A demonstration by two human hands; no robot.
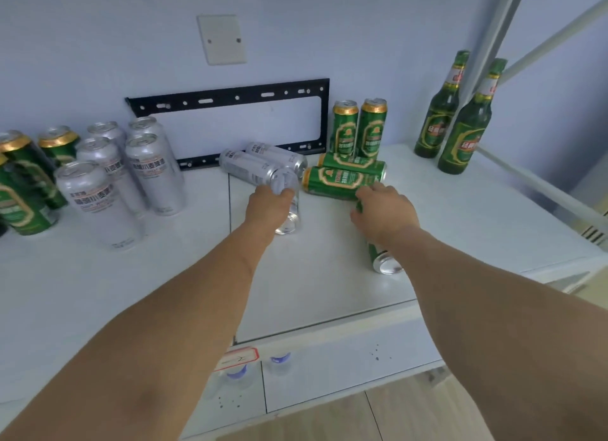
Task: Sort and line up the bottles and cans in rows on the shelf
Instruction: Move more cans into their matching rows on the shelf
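Note:
My left hand (268,202) grips a silver can (289,217) near the middle of the white shelf (460,217); the can looks blurred. My right hand (383,212) grips a green can (383,259) that lies tilted toward me, mostly hidden under the hand and wrist. Behind the hands lie two silver cans (260,162) and two green cans (342,179) on their sides. Two green cans (358,129) stand upright behind those. Several silver cans (118,174) stand in rows at the left, with green cans (23,184) at the far left. Two green bottles (457,121) stand at the right.
A black metal bracket (230,101) leans on the wall behind the cans, under a white wall plate (222,39). A white frame post (487,46) crosses in front of the bottles. The shelf's front edge runs below my forearms, with water bottles (237,375) beneath.

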